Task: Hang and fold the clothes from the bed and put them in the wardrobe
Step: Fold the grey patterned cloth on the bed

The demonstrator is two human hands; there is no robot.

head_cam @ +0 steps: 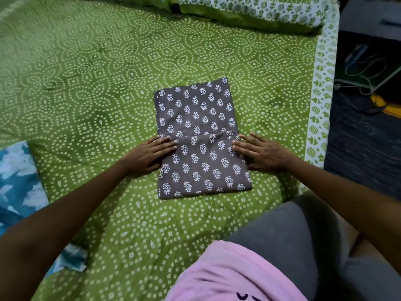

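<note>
A brown garment (198,118) printed with small white flowers lies folded into a rectangle on the green patterned bedsheet (91,88). A fold edge runs across its middle. My left hand (149,154) lies flat on the garment's left edge, fingers straight and pointing right. On the right edge my right hand (260,152) rests flat too, fingers straight and pointing left. Neither hand grips the cloth.
A blue and white cloth (19,183) lies at the bed's left side. Pillows (249,11) in green and white print sit at the head. The bed's right edge (321,101) borders a dark floor with cables (366,66). My knee in grey trousers (288,233) rests on the bed.
</note>
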